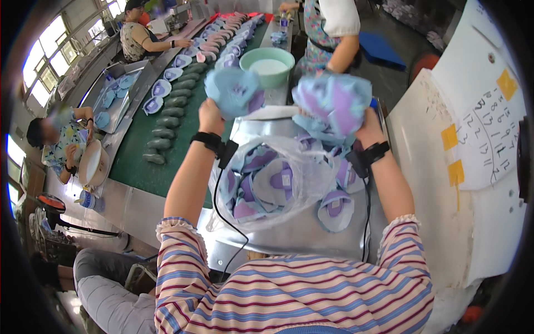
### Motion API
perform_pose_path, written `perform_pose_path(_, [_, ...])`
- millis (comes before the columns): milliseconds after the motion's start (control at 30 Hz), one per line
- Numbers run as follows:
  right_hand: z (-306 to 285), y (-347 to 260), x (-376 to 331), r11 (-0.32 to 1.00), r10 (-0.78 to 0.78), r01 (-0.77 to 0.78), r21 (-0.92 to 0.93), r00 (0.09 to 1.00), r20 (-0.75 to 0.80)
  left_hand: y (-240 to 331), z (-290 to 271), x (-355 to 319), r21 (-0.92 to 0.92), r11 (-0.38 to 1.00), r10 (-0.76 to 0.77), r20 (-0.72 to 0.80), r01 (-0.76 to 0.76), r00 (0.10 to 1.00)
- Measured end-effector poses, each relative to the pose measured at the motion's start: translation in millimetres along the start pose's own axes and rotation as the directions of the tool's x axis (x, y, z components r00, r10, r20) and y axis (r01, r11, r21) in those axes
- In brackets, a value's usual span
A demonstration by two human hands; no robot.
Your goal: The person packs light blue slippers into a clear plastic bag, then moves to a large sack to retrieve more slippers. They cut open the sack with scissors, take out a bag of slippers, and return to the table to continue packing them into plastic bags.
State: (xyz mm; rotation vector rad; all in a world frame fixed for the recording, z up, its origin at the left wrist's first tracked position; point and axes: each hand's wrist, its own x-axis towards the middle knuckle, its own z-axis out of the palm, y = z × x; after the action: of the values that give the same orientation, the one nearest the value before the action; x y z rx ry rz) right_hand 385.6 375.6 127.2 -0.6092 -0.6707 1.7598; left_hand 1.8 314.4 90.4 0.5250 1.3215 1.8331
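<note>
My left hand (211, 116) is raised and closed on a bunch of light blue shoe uppers (232, 90) with a bit of purple. Held up on the other side, a bigger blue and purple bundle of shoe uppers (335, 101) is in my right hand (369, 131), whose fingers are partly hidden behind it. Both bundles are slightly blurred. Below and between my hands, a clear plastic bag (314, 177) lies open on the metal table (300, 240), with several more uppers (272, 183) inside. One loose upper (336, 211) rests beside the bag on its right.
A green conveyor belt (130, 161) carries dark shoe lasts (163, 133) and rows of uppers. A mint-green basin (268, 65) stands beyond my hands. Co-workers are at the left, far left and far side. A white board (478, 133) with handwriting rises at the right.
</note>
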Motion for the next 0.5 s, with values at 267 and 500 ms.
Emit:
perform_pose_path(267, [-46, 79, 47, 0.884, 0.237, -0.261, -0.388, 0.965, -0.111, -93, -27, 23, 0.52, 0.811, -0.289, -0.042, 0.268, 0.956])
perform_pose_path(500, [-115, 38, 17, 0.705, 0.086, -0.004, -0.709, 0.993, 0.08, 18, -33, -131, 0.436, 0.722, -0.104, 0.836, -0.537, 0.538])
